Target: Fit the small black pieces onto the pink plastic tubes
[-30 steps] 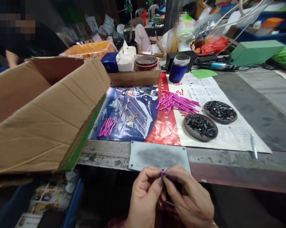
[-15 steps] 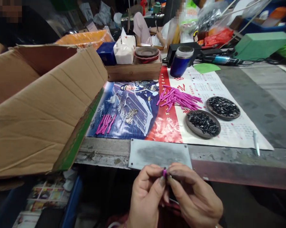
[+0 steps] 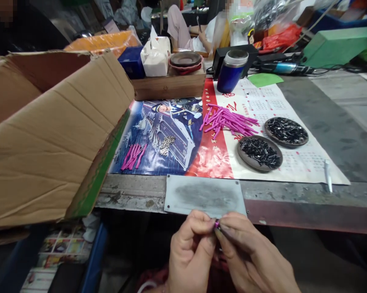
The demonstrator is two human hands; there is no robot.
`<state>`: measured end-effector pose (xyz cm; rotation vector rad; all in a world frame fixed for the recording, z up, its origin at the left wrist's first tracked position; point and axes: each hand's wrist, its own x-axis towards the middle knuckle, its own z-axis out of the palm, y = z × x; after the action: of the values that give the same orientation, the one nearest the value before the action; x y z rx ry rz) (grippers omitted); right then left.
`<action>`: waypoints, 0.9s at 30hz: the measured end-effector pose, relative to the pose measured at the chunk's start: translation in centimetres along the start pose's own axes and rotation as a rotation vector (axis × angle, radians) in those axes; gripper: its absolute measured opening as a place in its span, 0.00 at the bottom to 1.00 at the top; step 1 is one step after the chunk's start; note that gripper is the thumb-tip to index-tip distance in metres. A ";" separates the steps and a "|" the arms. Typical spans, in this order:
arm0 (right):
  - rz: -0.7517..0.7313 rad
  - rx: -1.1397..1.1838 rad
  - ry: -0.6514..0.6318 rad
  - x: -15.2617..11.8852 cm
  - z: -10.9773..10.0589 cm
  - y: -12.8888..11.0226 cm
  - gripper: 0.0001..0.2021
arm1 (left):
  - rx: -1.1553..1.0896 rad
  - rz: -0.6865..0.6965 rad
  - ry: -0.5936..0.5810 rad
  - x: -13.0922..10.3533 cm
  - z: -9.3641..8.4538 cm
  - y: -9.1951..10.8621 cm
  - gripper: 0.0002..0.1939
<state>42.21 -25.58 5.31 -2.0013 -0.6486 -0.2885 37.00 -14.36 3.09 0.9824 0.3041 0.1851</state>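
A small pink tube (image 3: 216, 223) is pinched between the fingertips of the left hand (image 3: 191, 254) and the right hand (image 3: 253, 260), low in front of the near edge of the tabletop (image 3: 308, 203); both grips are closed on it, with the wrists bent inward so the thumbs meet. It seems some small piece is being fitted into the tube end, which asks for a fine, steady push. Farther on the tabletop lie the pile of pink tubes (image 3: 229, 122), two dishes of black parts (image 3: 259, 152), and a cardboard box (image 3: 49, 134) at the left.

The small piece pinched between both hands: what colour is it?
Magenta pink; the small piece shows between the fingertips of both hands in the head view.
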 end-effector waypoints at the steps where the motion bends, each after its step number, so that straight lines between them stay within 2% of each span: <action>1: 0.003 -0.016 -0.010 0.1 -0.1 -0.1 0.07 | 0.030 0.009 0.006 -0.1 0.0 0.0 0.05; 8: 0.057 0.183 0.079 0.2 1.0 0.4 0.04 | 0.080 0.004 0.054 -0.3 -0.3 -0.2 0.04; 13: 0.010 0.129 0.108 0.3 1.5 0.6 0.03 | 0.143 0.042 0.054 -0.2 -0.1 0.6 0.04; 18: -0.090 0.057 0.069 0.7 1.6 0.7 0.10 | 0.252 0.126 0.067 -0.4 0.2 0.8 0.04; 22: -0.132 0.038 0.051 0.6 1.4 0.9 0.15 | 0.325 0.159 -0.004 -0.9 -0.1 0.5 0.05; 27: -0.186 0.140 0.091 0.4 1.0 1.3 0.09 | 0.354 0.206 -0.089 -1.2 -0.1 0.6 0.08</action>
<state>43.15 -25.07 4.02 -1.7873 -0.7768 -0.4317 35.83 -14.32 3.76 1.3705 0.1556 0.2803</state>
